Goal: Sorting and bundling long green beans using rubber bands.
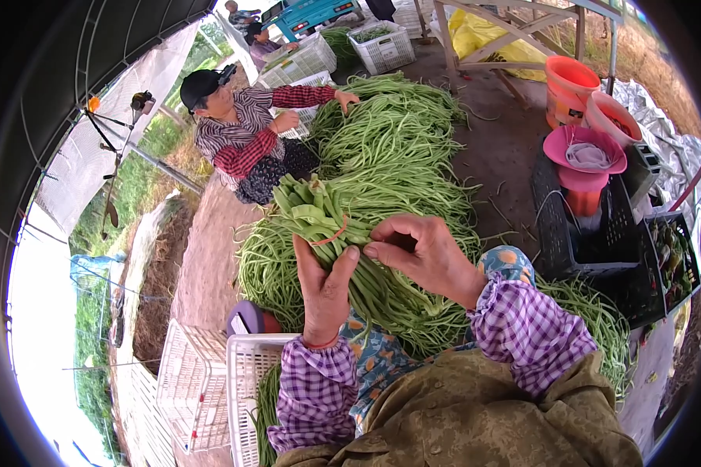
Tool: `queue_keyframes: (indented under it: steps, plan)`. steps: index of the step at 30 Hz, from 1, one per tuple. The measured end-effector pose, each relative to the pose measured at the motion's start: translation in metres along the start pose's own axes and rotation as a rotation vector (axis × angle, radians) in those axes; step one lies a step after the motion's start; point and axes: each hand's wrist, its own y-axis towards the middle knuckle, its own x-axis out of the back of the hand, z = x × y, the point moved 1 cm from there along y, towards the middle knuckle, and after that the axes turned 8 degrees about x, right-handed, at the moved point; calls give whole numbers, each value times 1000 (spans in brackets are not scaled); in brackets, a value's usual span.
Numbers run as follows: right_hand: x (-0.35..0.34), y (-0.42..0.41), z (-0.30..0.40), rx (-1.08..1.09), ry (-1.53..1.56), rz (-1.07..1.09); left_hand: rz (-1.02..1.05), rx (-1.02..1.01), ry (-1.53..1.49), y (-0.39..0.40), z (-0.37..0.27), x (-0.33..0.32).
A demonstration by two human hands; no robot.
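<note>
A bundle of yardlong beans (318, 213) stands out over the pile, with an orange rubber band (332, 232) around it. My left hand (325, 286) grips the bundle from below, its thumb lying across the beans under the band. Close by the band, my right hand (423, 254) has thumb and forefinger drawn together at the bundle's right side. What lies between those fingertips is hidden. The loose ends of the beans hang down between my wrists. Beyond my hands spreads a large pile of loose yardlong beans (391, 140) on the ground.
A co-worker (233, 128) sits across at the left, one hand over the pile. White plastic crates (193, 379) stand at lower left. At right are black crates (590, 257), an orange bucket (569, 87) and a pink hat (584, 154). A wooden stand (502, 55) rises behind.
</note>
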Motion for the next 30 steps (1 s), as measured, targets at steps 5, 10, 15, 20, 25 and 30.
queue_keyframes:
  steps: [5, 10, 15, 20, 25, 30]
  plan:
    - [-4, -7, -3, 249, -169, -73, -55, 27, -158, 2, -6, -7]
    - [-2, -26, -6, 295, -316, -49, -117, -271, 377, 5, 12, 9]
    - [9, -34, -11, 230, -274, -75, -44, -729, 787, 9, 16, 10]
    - [19, -27, -11, 35, 1, 137, -163, -72, 56, 7, 22, -5]
    - [2, -7, -6, 1, -27, 123, -167, -143, 334, 5, 22, -13]
    - [-4, -9, -7, 274, -419, 37, -193, -20, 80, 6, 13, -9]
